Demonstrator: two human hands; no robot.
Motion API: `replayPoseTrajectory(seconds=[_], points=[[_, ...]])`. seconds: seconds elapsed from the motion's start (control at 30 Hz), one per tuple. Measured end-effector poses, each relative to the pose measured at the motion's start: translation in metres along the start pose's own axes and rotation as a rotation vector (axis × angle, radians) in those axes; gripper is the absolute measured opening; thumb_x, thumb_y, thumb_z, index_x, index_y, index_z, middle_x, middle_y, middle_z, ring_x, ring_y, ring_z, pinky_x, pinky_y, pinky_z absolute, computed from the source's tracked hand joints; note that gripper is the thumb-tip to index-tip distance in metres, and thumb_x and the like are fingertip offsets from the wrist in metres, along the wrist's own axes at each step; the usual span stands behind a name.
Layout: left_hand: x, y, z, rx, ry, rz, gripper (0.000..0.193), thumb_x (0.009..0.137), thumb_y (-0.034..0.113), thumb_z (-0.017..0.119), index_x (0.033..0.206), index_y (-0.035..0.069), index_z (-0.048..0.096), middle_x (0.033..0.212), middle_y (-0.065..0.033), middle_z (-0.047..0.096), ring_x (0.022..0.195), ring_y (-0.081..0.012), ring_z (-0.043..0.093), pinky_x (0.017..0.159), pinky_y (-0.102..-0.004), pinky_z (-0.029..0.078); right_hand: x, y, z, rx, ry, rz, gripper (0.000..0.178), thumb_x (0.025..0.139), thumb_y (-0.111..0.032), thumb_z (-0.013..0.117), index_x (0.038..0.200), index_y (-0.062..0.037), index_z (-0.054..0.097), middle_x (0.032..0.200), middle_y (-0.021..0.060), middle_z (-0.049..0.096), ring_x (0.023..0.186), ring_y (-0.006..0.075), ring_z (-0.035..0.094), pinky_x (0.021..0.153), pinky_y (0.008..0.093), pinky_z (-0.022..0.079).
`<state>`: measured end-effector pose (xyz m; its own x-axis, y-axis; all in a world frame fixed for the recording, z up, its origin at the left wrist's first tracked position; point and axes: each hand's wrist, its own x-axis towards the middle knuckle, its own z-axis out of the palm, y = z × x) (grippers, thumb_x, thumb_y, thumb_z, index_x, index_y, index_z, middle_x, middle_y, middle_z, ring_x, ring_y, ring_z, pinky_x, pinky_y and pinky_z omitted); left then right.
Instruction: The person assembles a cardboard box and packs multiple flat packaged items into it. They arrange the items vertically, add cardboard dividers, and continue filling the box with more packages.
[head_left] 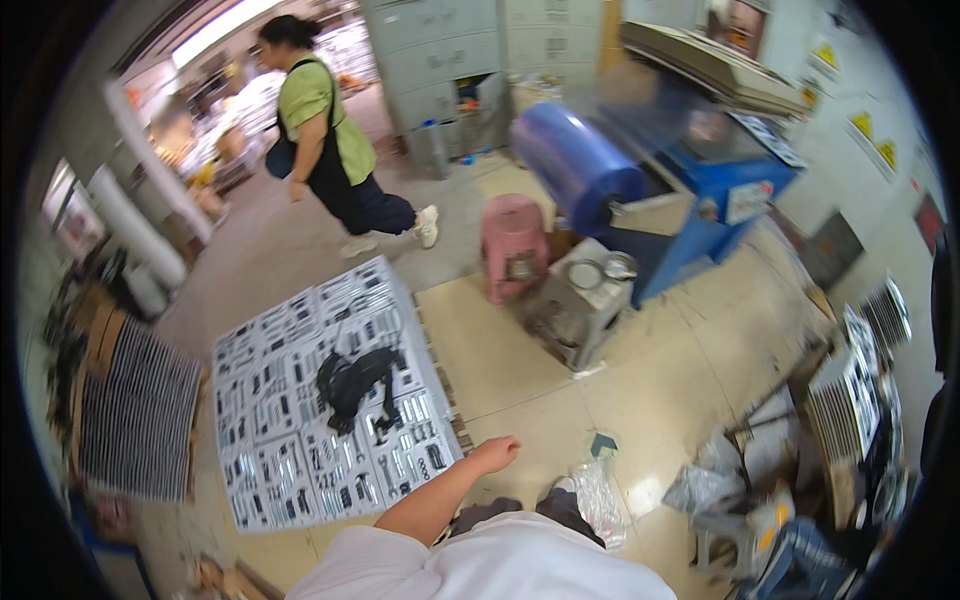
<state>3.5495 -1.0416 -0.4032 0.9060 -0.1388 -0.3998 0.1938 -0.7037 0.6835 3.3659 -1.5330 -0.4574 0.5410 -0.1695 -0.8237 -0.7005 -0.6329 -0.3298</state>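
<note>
My left hand point(495, 455) reaches out in front of my white shirt, its fingers curled into a loose fist with nothing visible in it. Nearest to it is a low pallet stack point(262, 385) topped with flat white sheets or trays that show rows of tools. It lies just to the left of the hand, which appears apart from it. On top of the stack sits a crumpled black cloth-like bundle point(345, 385). My right hand is out of view.
A person point(325, 130) in a green top walks at the far left. A blue machine point(690, 210) with a clear film roll point(575, 165) stands far right, near a pink stool point(513, 245) and a grey stool point(585, 300). Crumpled plastic point(600, 505) lies by my feet.
</note>
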Motion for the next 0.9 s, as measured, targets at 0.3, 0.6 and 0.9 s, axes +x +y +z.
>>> replayPoseTrajectory(seconds=[0.3,0.6,0.9], points=[[-0.160,-0.194,0.046,0.088,0.262,-0.809,0.034,0.087,0.026,0.047,0.090,0.000,0.069,0.102,-0.0255,0.066,0.095,-0.0416,0.064,0.085,-0.0497,0.050,0.249,-0.265,-0.307,-0.142,0.149,-0.426,0.022,0.090,-0.028,0.052,0.084,-0.0107,0.064,0.066,0.0080,0.064,0.050,0.0191,0.058,0.044,0.0344,0.043],[-0.094,-0.218,0.152,-0.626,-0.057,-0.795,0.024,0.074,0.025,0.073,0.093,0.010,0.072,0.094,-0.0092,0.070,0.083,-0.0242,0.068,0.069,-0.0421,0.054,0.271,-0.634,-0.130,0.192,-0.334,-0.470,0.035,0.088,-0.038,0.061,0.111,-0.0117,0.062,0.099,0.0084,0.070,0.083,0.0191,0.068,0.065,0.0306,0.051],[0.108,-0.273,-0.224,-0.689,0.743,-0.855,0.028,0.088,0.028,0.056,0.096,0.004,0.068,0.083,-0.0131,0.070,0.078,-0.0270,0.068,0.070,-0.0381,0.052,0.334,-0.792,-0.013,-0.695,-0.435,-0.633,0.031,0.092,-0.028,0.060,0.107,-0.0018,0.065,0.097,0.0118,0.070,0.091,0.0202,0.066,0.073,0.0351,0.053]])
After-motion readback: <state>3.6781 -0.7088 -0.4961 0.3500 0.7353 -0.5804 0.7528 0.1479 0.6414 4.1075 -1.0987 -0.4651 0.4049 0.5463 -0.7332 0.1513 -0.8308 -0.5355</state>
